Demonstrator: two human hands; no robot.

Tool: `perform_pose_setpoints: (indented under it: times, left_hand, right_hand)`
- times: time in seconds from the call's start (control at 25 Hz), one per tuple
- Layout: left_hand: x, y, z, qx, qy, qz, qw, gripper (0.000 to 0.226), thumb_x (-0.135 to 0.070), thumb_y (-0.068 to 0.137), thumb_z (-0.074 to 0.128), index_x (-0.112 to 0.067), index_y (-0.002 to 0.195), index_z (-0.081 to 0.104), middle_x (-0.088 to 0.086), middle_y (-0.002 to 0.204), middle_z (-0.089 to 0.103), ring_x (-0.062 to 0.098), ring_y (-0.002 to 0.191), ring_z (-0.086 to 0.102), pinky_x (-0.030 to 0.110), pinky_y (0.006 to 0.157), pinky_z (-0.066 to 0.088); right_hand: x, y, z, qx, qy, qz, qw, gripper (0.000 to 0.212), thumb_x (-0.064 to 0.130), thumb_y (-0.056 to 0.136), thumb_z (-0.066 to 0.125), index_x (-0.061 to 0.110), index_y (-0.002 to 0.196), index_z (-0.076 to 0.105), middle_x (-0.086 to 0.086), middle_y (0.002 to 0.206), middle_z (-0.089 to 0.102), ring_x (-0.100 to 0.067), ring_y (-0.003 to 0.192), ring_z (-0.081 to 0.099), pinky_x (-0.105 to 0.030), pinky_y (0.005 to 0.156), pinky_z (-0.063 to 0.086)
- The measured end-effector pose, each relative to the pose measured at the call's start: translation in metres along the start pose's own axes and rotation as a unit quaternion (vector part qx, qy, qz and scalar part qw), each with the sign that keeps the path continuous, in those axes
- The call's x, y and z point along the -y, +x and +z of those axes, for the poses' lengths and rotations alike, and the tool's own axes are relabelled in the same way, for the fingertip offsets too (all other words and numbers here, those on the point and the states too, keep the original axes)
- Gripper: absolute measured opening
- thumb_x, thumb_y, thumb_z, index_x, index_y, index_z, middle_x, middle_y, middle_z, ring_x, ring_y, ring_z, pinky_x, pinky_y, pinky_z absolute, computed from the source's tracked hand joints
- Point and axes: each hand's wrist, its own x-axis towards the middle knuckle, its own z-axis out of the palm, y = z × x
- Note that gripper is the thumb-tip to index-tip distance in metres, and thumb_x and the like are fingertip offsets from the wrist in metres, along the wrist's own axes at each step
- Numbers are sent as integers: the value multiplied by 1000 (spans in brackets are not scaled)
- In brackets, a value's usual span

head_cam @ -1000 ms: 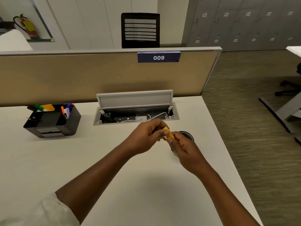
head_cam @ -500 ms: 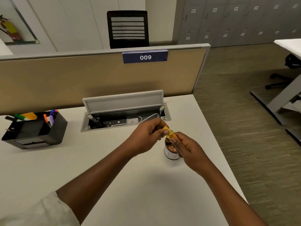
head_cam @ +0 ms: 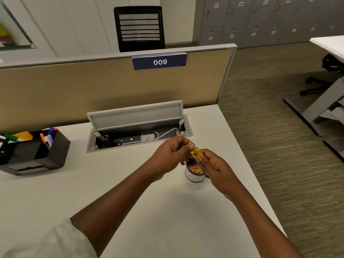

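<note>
Fingers [head_cam: 186, 145] of both hands pinch a small, translucent yellow plastic stick [head_cam: 195, 151], which slants in the air between them, its upper end toward the left hand [head_cam: 171, 155] and its lower end in the right hand [head_cam: 216, 166]. Both hands are curled round it, fingertips clenched on the plastic. What exactly the stick is cannot be told.

Directly below it, a short round white pot [head_cam: 193, 177] with brownish-orange contents stands upright on the white counter [head_cam: 130, 192], partly hidden by the right hand; whether the hand touches it cannot be told. The left forearm runs back to a pale cloth sleeve [head_cam: 55, 241] at the lower left.

Just beyond the hands a grey recessed cable box [head_cam: 188, 134] is set into the counter with its long flap lid [head_cam: 135, 118] raised; a white cable [head_cam: 163, 134] lies inside. Well to the left sits a black plastic desk organiser [head_cam: 55, 153] holding coloured markers [head_cam: 49, 135]. Behind the counter stands a tan partition panel [head_cam: 74, 94] bearing a dark blue sign reading 009 [head_cam: 159, 62]. A black mesh-backed office chair [head_cam: 139, 28] shows past the panel, and grey metal lockers [head_cam: 270, 19] line the far wall.
</note>
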Motion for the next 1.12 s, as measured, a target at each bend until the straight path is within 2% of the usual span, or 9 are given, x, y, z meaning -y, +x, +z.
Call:
perform_pose_setpoints:
  times: [0.12,0.2,0.32,0.52,0.6,0.68,0.84,0.96,1.12]
  left_hand:
    - [3,1,2,-2,-66,-25,997,25,-28,101,55,-7,108,66,7,85,70,17,75,65,30,68,56]
    - [4,2,2,-6,-101,-39,994,26,-26,101,55,-3,109,66,10,86,69,20,76,63,30,67,55]
    - [6,6,7,-14,-126,-50,991,27,-24,101,55,-1,110,65,13,88,67,21,77,62,28,65,54]
    - [17,13,18,-33,-143,-84,986,27,-24,101,56,-2,113,64,14,92,68,21,78,62,28,65,53]
    - [25,14,20,-40,-134,-96,985,26,-25,100,56,-4,113,65,11,90,69,18,77,62,26,63,53]
    - [33,14,21,-47,-118,-103,987,24,-26,100,56,-6,111,66,7,86,70,15,74,62,25,62,53]
    - [46,16,22,-49,-77,-117,989,21,-28,100,56,-11,106,66,4,84,71,12,70,63,28,64,54]
    - [53,13,24,-40,-54,-114,991,21,-32,99,58,-13,103,66,2,82,70,10,70,63,26,62,53]
    - [59,9,25,-27,-37,-114,992,21,-34,98,59,-16,101,68,-3,79,69,11,72,62,27,63,50]
  right_hand:
    - [-3,0,1,-10,59,25,998,22,42,100,51,28,117,56,9,87,67,-5,77,62,-21,65,51]
    - [-6,0,1,-12,119,47,992,24,42,96,49,28,114,56,5,76,63,-7,64,53,-20,56,45]
    - [-13,1,3,-37,223,53,973,17,27,102,50,21,112,63,-6,83,67,-14,65,55,-25,57,48]
    - [-31,2,1,-127,328,82,932,21,15,100,57,21,108,75,-5,90,73,-14,78,64,-26,69,55]
    - [-40,2,-2,-160,264,90,947,21,14,98,60,21,115,72,-7,103,74,-18,88,65,-30,76,55]
    - [-44,1,-7,-187,133,81,970,28,13,96,64,23,122,64,-8,115,71,-22,97,66,-29,78,56]
    - [-46,4,-14,-171,-141,4,975,38,17,90,73,23,121,52,2,108,67,-12,93,66,-6,72,50]
    - [-48,11,-16,-136,-239,-35,961,28,19,90,72,23,113,57,2,101,66,-7,86,61,-4,68,46]
    - [-52,19,-19,-107,-290,-74,948,27,13,88,73,17,114,68,-2,107,69,-18,93,64,-15,73,48]
